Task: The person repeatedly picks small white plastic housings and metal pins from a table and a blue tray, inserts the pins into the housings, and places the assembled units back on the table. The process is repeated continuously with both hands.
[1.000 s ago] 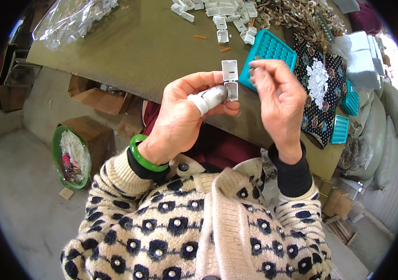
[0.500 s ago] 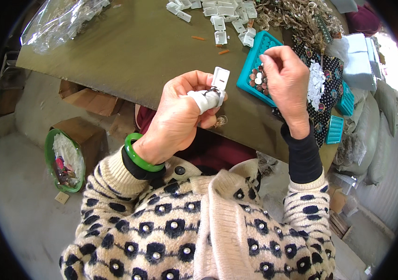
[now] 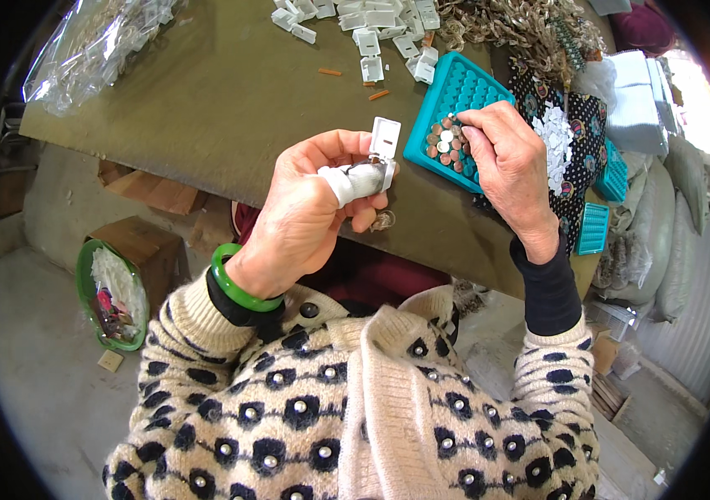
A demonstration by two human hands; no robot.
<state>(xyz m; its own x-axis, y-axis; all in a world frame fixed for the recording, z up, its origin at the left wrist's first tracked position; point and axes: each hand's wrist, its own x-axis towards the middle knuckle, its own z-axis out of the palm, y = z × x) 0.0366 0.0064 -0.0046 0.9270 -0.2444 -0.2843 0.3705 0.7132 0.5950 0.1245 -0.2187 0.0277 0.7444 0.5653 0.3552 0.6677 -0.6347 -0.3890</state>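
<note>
My left hand [image 3: 288, 200] is closed round a small white plastic box [image 3: 385, 137] with its hinged lid standing up. A grey-and-white rounded piece [image 3: 355, 182] lies between the same fingers, against the box; its kind is not clear. A thin clear loop [image 3: 383, 221] hangs below these fingertips. My right hand [image 3: 511, 167] bends over a teal ridged tray [image 3: 418, 142], thumb and forefinger brought together at its edge of small round discs [image 3: 445, 148], brown and silvery. Whatever sits in that pinch is too small to make out.
Several white hinged boxes [image 3: 371, 42] lie at the far side of the table [image 3: 230, 92], near short orange strips [image 3: 380, 95]. Tangled clear-brown links [image 3: 513, 29] are heaped at far right. White chips [image 3: 553, 146] rest on patterned cloth. A plastic bag [image 3: 97, 54] is at far left.
My right hand has shifted slightly right and nearer over the tray, uncovering more discs. The left hand has turned a little, showing more of the grey piece. The whole view has shifted slightly.
</note>
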